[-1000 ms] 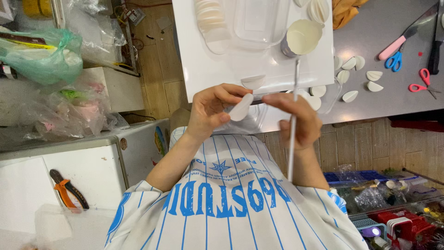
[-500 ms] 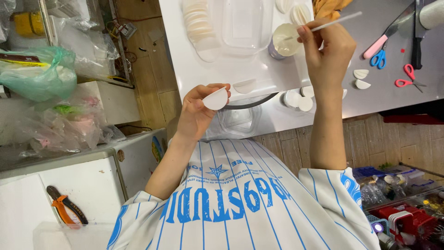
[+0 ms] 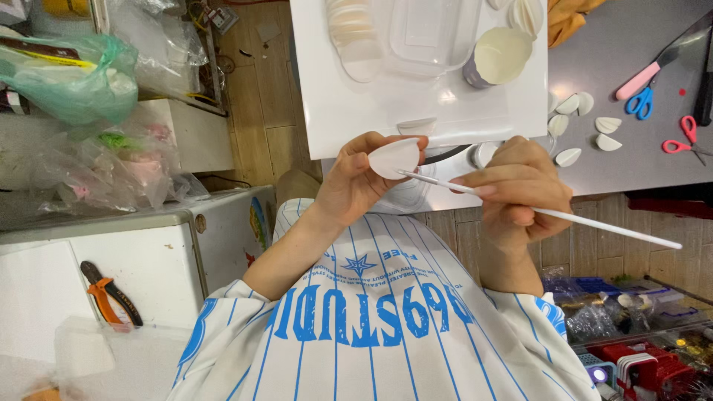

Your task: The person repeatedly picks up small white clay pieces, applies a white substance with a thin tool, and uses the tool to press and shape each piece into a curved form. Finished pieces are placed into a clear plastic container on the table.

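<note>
My left hand (image 3: 355, 184) holds a white petal-shaped piece (image 3: 394, 157) up between thumb and fingers, close to my chest. My right hand (image 3: 512, 194) grips a thin white brush stick (image 3: 609, 229), and the stick's tip touches the lower edge of the petal piece. Above my hands lies a white board (image 3: 334, 111). It carries a small cup of white paste (image 3: 499, 56), a clear plastic container (image 3: 427, 33) and a stack of white cut pieces (image 3: 356, 37).
Several finished white petals (image 3: 587, 122) lie on the grey table (image 3: 639, 163) beside blue scissors (image 3: 640, 100), red scissors (image 3: 687, 137) and a pink-handled knife (image 3: 646, 74). Orange-handled pliers (image 3: 108, 293) rest on a white cabinet at the left. Plastic bags (image 3: 74, 82) crowd the upper left.
My right hand has come back down from the cup on the board and brought the brush tip to the petal piece. My left hand kept the piece in about the same place.
</note>
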